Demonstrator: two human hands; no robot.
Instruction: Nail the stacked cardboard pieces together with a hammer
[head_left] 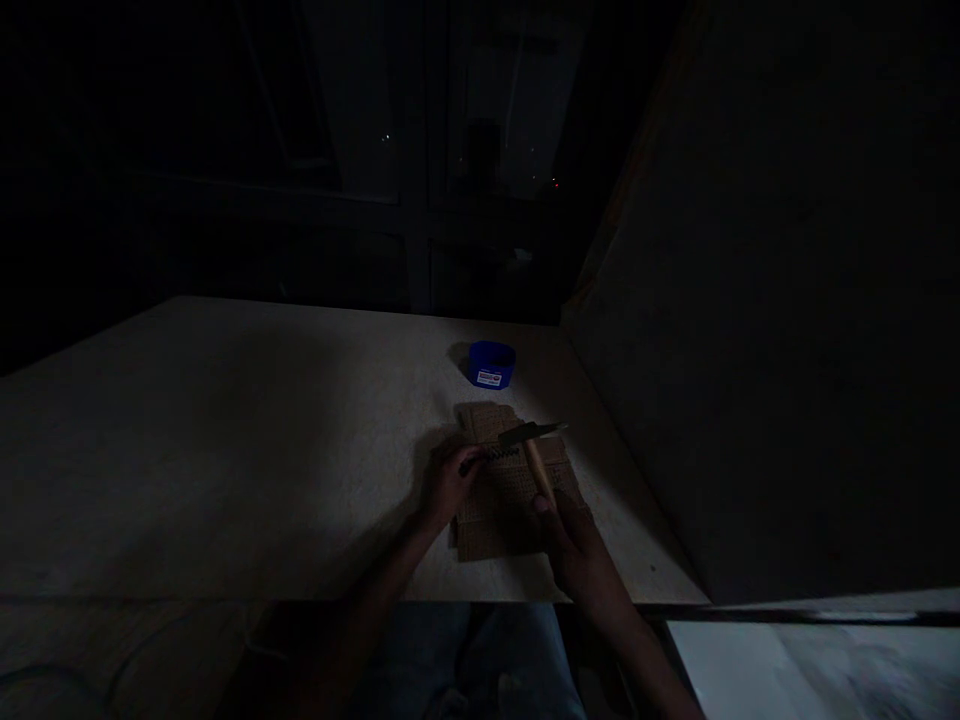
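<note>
The scene is very dark. My right hand [574, 540] is closed round the wooden handle of a small hammer [534, 445], whose dark metal head hovers over a tan perforated board [504, 495] lying on the table [225, 450]. My left hand [450, 482] rests on the board's left edge. Its fingers pinch a dark thin object [491, 457], perhaps a screw or spring, that lies under the hammer head.
A blue round tub [491, 364] with a white label stands behind the board. A large upright panel [750, 350] walls off the right side of the table. A pale sheet [810, 665] lies at the lower right. Dark windows fill the background.
</note>
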